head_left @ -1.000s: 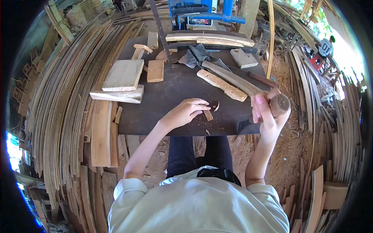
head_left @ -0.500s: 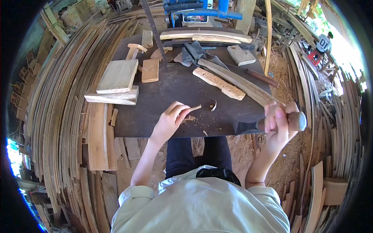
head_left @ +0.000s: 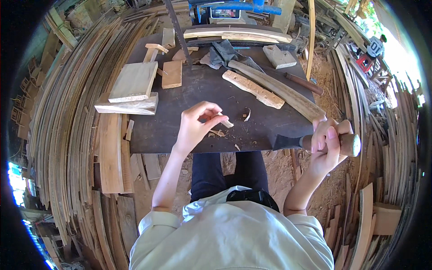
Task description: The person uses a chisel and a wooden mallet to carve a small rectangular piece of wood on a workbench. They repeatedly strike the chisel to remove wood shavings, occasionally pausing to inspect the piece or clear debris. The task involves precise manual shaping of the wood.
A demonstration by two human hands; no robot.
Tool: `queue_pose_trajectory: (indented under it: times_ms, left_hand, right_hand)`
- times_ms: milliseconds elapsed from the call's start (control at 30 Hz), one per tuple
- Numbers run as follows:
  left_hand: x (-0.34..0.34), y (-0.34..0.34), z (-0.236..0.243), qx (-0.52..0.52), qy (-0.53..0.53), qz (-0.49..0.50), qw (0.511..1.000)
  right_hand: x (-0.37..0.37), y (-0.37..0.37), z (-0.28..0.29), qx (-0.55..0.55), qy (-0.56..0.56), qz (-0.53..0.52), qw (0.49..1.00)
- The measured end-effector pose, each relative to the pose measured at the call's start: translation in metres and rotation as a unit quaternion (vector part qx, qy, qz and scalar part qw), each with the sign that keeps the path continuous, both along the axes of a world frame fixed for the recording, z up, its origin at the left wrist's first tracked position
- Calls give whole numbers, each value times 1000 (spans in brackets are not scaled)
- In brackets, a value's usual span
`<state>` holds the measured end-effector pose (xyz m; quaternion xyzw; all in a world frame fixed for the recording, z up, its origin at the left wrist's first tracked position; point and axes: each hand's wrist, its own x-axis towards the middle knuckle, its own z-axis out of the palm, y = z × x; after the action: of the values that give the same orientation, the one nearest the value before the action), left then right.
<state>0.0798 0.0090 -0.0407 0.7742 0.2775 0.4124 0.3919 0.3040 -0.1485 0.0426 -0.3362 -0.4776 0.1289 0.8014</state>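
My left hand (head_left: pixel 198 123) pinches a small pale wood piece (head_left: pixel 227 122) just above the dark worktable (head_left: pixel 189 101). In my right hand (head_left: pixel 327 144) is a chisel (head_left: pixel 289 142), gripped by its wooden handle; the broad dark blade points left over the table's near right corner. Curled shavings (head_left: pixel 246 115) and small chips lie near my left hand. A notched wooden bar (head_left: pixel 253 89) rests beyond them, alongside a long timber piece (head_left: pixel 274 87) that slants down to the right.
A flat board (head_left: pixel 133 81) lies on a wood block (head_left: pixel 128 105) at the left. A dark upright strip (head_left: pixel 177 31) rises behind. Beyond are a grey cloth (head_left: pixel 225 55), a blue machine (head_left: pixel 245 7) and a brown rod (head_left: pixel 304 84). Stacked planks (head_left: pixel 67 135) line the left. Someone (head_left: pixel 375 46) sits far right.
My left hand has turned, and the wood piece between its fingers has tilted downward. My right hand and the chisel have shifted slightly. The whole view has tipped a little.
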Motion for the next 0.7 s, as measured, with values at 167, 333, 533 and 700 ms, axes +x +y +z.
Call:
queue_pose_trajectory:
  times_ms: [167,333,533,700]
  left_hand:
    - [22,18,-4,64,1,-81,995]
    - [27,24,-8,86,-5,-98,991]
    - [24,24,-12,69,-25,-106,992]
    - [22,21,-16,20,-50,-71,996]
  right_hand:
    - [0,0,0,5,-8,1,1000]
    - [1,-1,-1,8,-6,-1,1000]
    - [3,2,-1,16,-12,-7,1000]
    - [-4,6,-1,10,-19,4,1000]
